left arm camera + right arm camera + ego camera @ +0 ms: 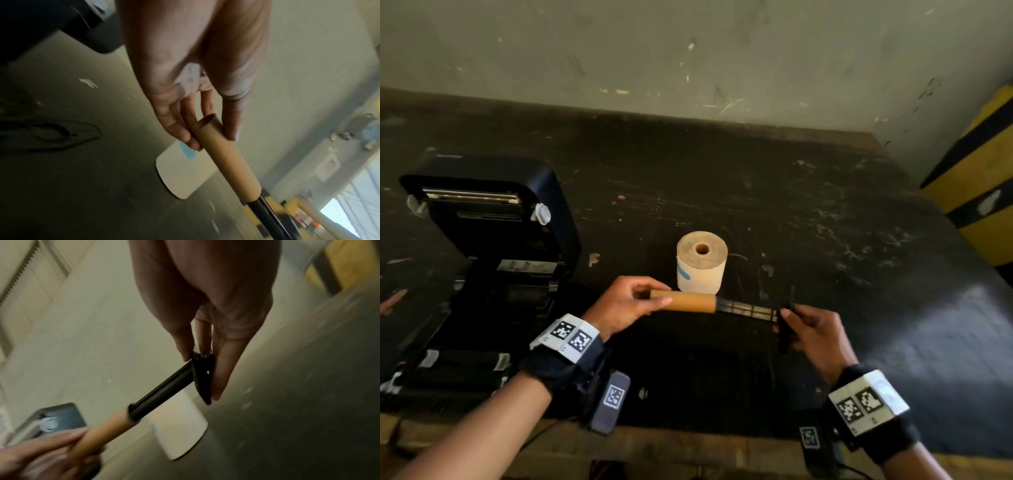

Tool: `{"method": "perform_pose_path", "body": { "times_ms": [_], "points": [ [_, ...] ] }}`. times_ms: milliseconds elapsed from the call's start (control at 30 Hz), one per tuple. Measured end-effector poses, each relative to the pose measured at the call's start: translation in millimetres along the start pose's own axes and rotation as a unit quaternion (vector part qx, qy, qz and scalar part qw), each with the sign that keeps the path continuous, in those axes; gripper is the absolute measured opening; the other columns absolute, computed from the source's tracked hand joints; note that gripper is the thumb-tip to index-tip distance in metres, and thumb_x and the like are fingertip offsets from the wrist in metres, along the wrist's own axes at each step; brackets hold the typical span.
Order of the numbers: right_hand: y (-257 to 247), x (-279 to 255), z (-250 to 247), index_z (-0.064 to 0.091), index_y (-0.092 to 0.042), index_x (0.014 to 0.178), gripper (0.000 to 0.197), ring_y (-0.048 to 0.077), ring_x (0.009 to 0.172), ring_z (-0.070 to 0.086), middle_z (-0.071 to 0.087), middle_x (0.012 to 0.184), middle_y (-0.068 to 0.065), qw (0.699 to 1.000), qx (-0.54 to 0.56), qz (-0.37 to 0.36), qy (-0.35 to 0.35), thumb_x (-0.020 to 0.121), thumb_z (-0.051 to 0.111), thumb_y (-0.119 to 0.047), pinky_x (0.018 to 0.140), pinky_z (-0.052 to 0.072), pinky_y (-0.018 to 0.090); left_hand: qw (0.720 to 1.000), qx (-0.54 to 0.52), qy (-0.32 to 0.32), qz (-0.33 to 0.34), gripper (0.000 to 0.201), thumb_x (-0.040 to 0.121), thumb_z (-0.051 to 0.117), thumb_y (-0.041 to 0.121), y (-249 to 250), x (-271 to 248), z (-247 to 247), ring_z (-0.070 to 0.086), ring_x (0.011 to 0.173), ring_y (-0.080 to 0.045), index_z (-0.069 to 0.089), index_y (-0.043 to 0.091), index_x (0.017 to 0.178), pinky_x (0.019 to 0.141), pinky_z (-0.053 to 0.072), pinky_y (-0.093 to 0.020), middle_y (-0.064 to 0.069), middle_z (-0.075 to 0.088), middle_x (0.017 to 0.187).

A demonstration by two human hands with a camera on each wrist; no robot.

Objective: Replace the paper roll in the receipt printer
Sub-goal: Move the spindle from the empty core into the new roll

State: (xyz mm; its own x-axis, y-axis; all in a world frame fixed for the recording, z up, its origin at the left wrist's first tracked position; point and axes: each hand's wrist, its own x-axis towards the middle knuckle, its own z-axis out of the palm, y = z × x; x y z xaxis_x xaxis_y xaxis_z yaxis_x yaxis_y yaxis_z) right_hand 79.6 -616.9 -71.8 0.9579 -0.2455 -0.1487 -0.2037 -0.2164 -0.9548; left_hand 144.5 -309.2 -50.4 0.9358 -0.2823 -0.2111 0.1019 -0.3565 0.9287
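Observation:
My left hand (pixel 635 301) pinches a bare brown cardboard core (pixel 685 301) (pixel 224 160) (pixel 98 433) between thumb and fingers. A black spindle (pixel 748 311) (pixel 162 391) sticks out of the core's right end. My right hand (pixel 806 330) pinches the spindle's black end flange (pixel 203 379). Both are held above the dark table (pixel 791 219). A full paper roll (pixel 701 262) (pixel 183 170) (pixel 179 426) stands on end just behind them. The black receipt printer (pixel 493 246) sits at the left with its lid raised.
A yellow-and-black striped block (pixel 983 178) stands at the right edge. The wall (pixel 688 51) runs along the back of the table. The table's wooden front edge (pixel 688 448) lies near my wrists.

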Motion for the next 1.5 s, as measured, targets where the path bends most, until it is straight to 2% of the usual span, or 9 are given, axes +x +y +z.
{"method": "perform_pose_path", "body": {
  "times_ms": [167,333,433,700,767,900,1067,1267,1500],
  "points": [
    [30,5,-11,0.068,-0.011,0.069,0.022,0.004,0.049,0.049,0.059,0.053,-0.005,0.990,-0.143,0.006,-0.013,0.086,0.066,-0.026,0.055,0.041,0.030,0.998,0.024,0.042,-0.044,0.019,0.075,0.074,0.017,-23,13,0,0.062,0.086,-0.020,0.069,0.014,0.094,0.078,0.049,-0.031,-0.007,0.069,0.093],
    [32,-8,29,0.060,-0.020,0.060,0.028,0.005,0.053,0.051,0.055,0.058,-0.007,0.969,-0.230,0.028,-0.083,0.085,0.066,-0.029,0.054,0.045,0.021,0.994,0.082,0.039,-0.057,0.022,0.073,0.076,0.018,-47,21,25,0.062,0.093,-0.015,0.068,0.018,0.093,0.087,0.047,-0.032,-0.002,0.068,0.097],
    [30,-7,44,0.068,-0.011,0.080,0.022,0.017,0.073,0.064,0.066,0.079,0.005,0.958,-0.255,0.070,-0.111,0.087,0.064,-0.031,0.070,0.054,0.033,0.989,0.138,0.039,-0.022,0.023,0.074,0.075,0.016,-53,17,36,0.059,0.087,-0.007,0.067,0.017,0.095,0.072,0.042,-0.017,0.001,0.067,0.095],
    [24,-1,46,0.070,-0.017,0.090,0.025,0.017,0.084,0.064,0.068,0.094,0.005,0.938,-0.306,0.088,-0.138,0.087,0.060,-0.040,0.080,0.054,0.035,0.988,0.144,0.056,-0.003,0.028,0.073,0.076,0.018,-62,18,41,0.060,0.093,-0.013,0.065,0.015,0.098,0.086,0.049,-0.032,-0.002,0.066,0.100],
    [17,6,44,0.070,-0.020,0.092,0.026,0.015,0.083,0.064,0.067,0.095,0.004,0.939,-0.317,0.059,-0.124,0.085,0.061,-0.044,0.079,0.055,0.035,0.990,0.118,0.083,-0.011,0.032,0.076,0.073,0.024,-59,24,38,0.059,0.097,-0.013,0.063,0.016,0.106,0.086,0.046,-0.029,0.000,0.064,0.104],
    [-14,29,52,0.055,-0.022,0.128,0.047,0.022,0.119,0.050,0.052,0.129,0.007,0.939,-0.329,-0.076,-0.065,0.085,0.063,-0.038,0.100,0.045,0.036,0.992,-0.016,0.121,-0.043,0.044,0.088,0.055,0.038,-43,38,32,0.053,0.114,-0.014,0.051,0.018,0.127,0.102,0.040,-0.035,-0.004,0.058,0.125],
    [-65,60,91,0.036,-0.024,0.141,0.060,0.026,0.135,0.031,0.039,0.147,0.007,0.853,-0.434,-0.267,-0.112,0.086,0.062,-0.030,0.110,0.032,0.044,0.975,-0.156,0.100,-0.120,0.065,0.088,0.033,0.060,-32,58,37,0.037,0.132,-0.019,0.038,0.017,0.137,0.113,0.027,-0.045,-0.005,0.040,0.146],
    [-78,81,123,0.018,-0.022,0.146,0.068,0.034,0.129,0.036,0.049,0.138,0.014,0.763,-0.571,-0.265,-0.147,0.090,0.056,-0.028,0.101,0.037,0.048,0.966,-0.224,0.053,-0.117,0.058,0.095,0.014,0.053,-18,69,44,0.032,0.135,-0.019,0.041,0.021,0.135,0.114,0.022,-0.040,-0.004,0.040,0.146],
    [-73,75,87,0.009,-0.032,0.147,0.076,0.030,0.128,0.037,0.047,0.140,0.011,0.857,-0.444,-0.229,-0.130,0.090,0.058,-0.022,0.098,0.044,0.043,0.984,-0.151,0.066,-0.065,0.055,0.087,0.025,0.064,-24,81,59,0.040,0.129,-0.012,0.051,0.036,0.126,0.113,0.026,-0.042,0.005,0.048,0.139]
  ]
}}
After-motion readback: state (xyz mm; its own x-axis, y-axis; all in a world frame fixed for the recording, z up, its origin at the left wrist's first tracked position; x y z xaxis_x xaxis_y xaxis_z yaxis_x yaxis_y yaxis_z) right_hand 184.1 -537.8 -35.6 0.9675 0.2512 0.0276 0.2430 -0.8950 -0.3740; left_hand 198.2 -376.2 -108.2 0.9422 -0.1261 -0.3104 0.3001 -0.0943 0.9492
